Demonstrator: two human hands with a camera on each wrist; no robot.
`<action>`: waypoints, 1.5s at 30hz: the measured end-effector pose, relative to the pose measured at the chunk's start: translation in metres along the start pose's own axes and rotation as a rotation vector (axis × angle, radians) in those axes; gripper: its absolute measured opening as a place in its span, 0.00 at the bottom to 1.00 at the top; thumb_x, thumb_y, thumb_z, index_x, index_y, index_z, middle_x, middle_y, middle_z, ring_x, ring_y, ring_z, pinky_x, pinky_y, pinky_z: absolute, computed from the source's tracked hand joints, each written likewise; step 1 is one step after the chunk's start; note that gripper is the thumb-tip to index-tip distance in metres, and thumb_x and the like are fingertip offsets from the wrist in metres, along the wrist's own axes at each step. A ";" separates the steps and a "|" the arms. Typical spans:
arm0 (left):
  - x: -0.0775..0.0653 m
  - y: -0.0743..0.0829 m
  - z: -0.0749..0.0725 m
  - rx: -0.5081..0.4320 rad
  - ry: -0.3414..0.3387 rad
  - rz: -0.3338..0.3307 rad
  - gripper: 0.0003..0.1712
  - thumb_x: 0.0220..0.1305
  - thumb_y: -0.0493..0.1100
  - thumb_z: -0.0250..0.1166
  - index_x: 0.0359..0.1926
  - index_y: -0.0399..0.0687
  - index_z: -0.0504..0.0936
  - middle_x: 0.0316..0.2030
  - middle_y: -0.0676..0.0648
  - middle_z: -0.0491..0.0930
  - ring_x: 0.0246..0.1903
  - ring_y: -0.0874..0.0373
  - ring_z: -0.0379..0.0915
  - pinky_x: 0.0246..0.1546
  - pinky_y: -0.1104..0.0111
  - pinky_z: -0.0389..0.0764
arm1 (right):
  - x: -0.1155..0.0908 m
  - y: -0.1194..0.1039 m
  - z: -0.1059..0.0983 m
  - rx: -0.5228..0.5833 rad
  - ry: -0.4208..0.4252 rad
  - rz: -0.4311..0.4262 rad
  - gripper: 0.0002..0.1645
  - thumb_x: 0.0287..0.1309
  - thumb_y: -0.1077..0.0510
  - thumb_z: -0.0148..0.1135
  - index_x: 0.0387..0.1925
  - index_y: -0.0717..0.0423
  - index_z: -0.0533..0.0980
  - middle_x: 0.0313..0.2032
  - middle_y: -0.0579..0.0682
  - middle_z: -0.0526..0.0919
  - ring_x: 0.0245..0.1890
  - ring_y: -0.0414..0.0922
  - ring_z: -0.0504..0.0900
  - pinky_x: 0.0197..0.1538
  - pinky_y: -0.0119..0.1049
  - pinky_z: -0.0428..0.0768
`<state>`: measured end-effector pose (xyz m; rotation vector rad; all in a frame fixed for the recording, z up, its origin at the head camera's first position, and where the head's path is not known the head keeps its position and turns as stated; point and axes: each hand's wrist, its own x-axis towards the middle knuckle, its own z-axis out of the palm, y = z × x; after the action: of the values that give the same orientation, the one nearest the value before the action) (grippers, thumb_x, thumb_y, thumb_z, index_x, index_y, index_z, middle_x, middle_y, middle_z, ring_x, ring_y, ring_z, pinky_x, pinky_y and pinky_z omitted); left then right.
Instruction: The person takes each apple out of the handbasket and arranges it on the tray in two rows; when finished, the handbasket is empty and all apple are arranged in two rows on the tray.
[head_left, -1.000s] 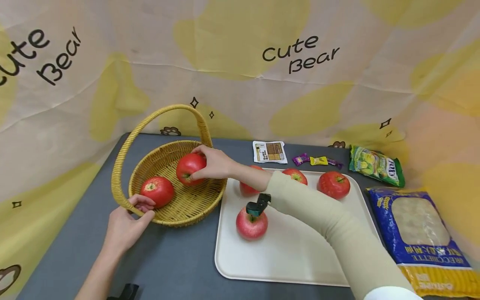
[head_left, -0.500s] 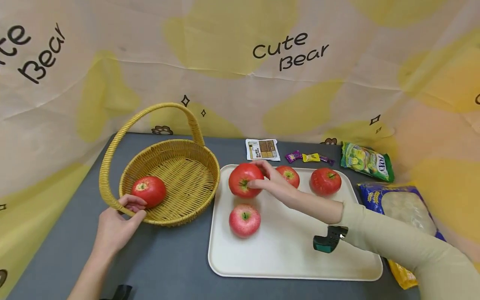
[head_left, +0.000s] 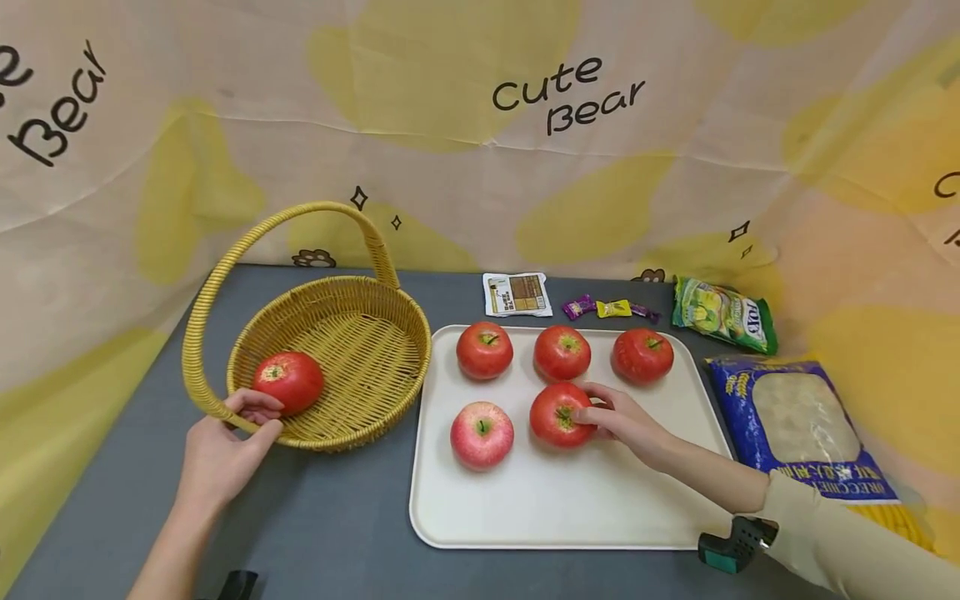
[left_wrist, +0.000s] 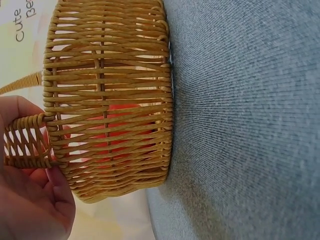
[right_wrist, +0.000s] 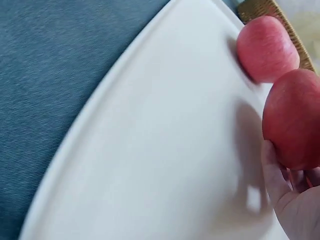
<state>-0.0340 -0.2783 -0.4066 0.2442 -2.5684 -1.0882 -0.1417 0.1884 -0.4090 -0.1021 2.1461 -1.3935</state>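
Note:
My right hand (head_left: 626,423) grips a red apple (head_left: 557,416) over the middle of the white tray (head_left: 540,517); the right wrist view shows a shadow beneath that apple. My left hand (head_left: 223,454) holds the near left rim of the yellow wicker basket (head_left: 375,367), where its handle (head_left: 197,342) joins, with thumb outside and fingers inside. One red apple (head_left: 288,382) lies in the basket beside those fingers. In the left wrist view it shows red through the weave (left_wrist: 110,75). On the tray rest a pinkish apple (head_left: 482,436) at front left and a back row of red apples (head_left: 562,352).
Behind the tray lie a white packet (head_left: 517,294) and small wrapped candies (head_left: 613,308). A green snack bag (head_left: 723,315) and a blue pasta bag (head_left: 806,421) lie to the right. A printed cloth (head_left: 450,125) hangs along the back of the grey table (head_left: 337,517).
My right hand has carried its apple out of the basket, rightward over the tray to its middle. My left hand keeps its hold on the basket. The head view has shifted slightly.

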 end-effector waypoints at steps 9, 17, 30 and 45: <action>0.000 -0.001 0.000 0.004 0.003 -0.011 0.06 0.55 0.34 0.66 0.34 0.45 0.81 0.27 0.54 0.79 0.27 0.68 0.69 0.31 0.76 0.64 | -0.003 0.016 -0.005 -0.027 -0.008 -0.001 0.36 0.61 0.51 0.56 0.65 0.68 0.65 0.55 0.59 0.75 0.49 0.50 0.73 0.45 0.40 0.80; 0.001 -0.001 -0.001 0.010 -0.011 -0.022 0.05 0.55 0.35 0.66 0.35 0.44 0.81 0.28 0.53 0.79 0.28 0.68 0.69 0.32 0.75 0.64 | -0.002 0.018 -0.007 -0.052 -0.007 -0.033 0.31 0.62 0.52 0.56 0.62 0.66 0.67 0.54 0.59 0.76 0.48 0.49 0.74 0.44 0.40 0.81; 0.001 -0.001 -0.001 0.027 -0.044 -0.010 0.07 0.57 0.37 0.68 0.37 0.45 0.82 0.29 0.52 0.80 0.29 0.69 0.70 0.34 0.70 0.66 | 0.001 0.019 -0.009 -0.067 -0.030 -0.049 0.30 0.65 0.51 0.55 0.62 0.65 0.68 0.56 0.60 0.74 0.52 0.52 0.73 0.42 0.43 0.83; -0.003 0.008 -0.012 0.031 0.025 -0.012 0.14 0.58 0.46 0.71 0.44 0.49 0.82 0.31 0.56 0.80 0.32 0.72 0.72 0.36 0.83 0.69 | 0.002 0.018 -0.012 -0.097 -0.070 -0.088 0.29 0.63 0.51 0.57 0.61 0.63 0.69 0.55 0.60 0.74 0.52 0.53 0.74 0.40 0.44 0.83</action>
<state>-0.0275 -0.2799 -0.3941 0.2794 -2.5668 -1.0431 -0.1454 0.2051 -0.4217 -0.2808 2.1739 -1.3142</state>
